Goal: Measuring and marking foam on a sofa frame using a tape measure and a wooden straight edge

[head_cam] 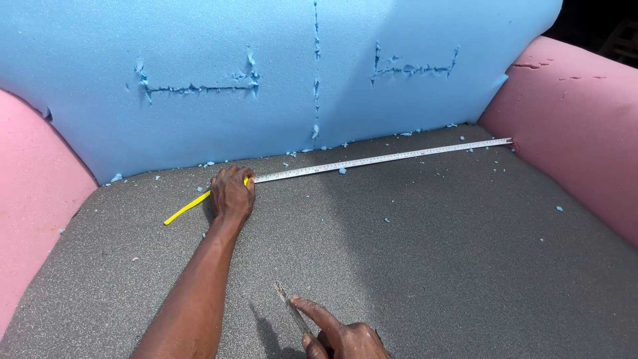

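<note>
While the left hand (232,194) presses its fingers together on the tape measure (379,159) near the yellow end, the strip lies flat along the grey seat foam (432,266), running toward two o'clock until its tip meets the pink armrest (578,126). Pinning it there likely keeps the strip taut against the blue back foam (266,73) (scattered with blue crumbs). At six o'clock, the right hand (345,336) has its fingers clamped on a thin blade (291,309), forefinger laid along it, the tip on the grey foam.
</note>
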